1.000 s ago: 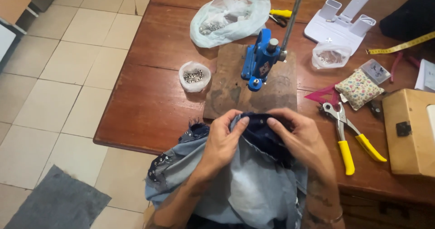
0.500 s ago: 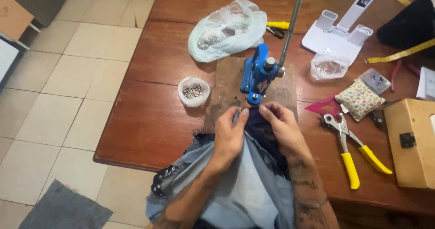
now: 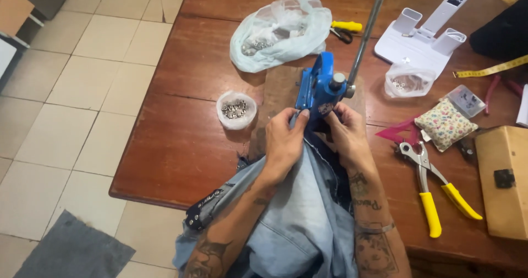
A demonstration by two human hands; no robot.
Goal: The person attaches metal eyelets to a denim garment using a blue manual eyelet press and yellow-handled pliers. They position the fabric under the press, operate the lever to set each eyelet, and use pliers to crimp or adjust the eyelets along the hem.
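A light blue denim garment (image 3: 300, 223) drapes from my lap onto the wooden table (image 3: 181, 146). My left hand (image 3: 283, 140) and my right hand (image 3: 346, 135) both pinch its dark edge and hold it under the head of a blue hand press (image 3: 319, 88). The press stands on a wooden board and has a long metal lever (image 3: 366, 28) rising up. Both hands touch the base of the press, and the fabric between them is partly hidden by my fingers.
A small cup of metal studs (image 3: 235, 110) sits left of the press. Behind lie a plastic bag of hardware (image 3: 280, 30), a white lamp base (image 3: 423, 41) and a smaller bag (image 3: 407, 83). Yellow-handled pliers (image 3: 432, 195), a floral pincushion (image 3: 445, 125) and a wooden box (image 3: 503, 182) are at right.
Both hands moved the denim edge forward from the table's near edge up to the blue press. My view has shifted closer to the press.
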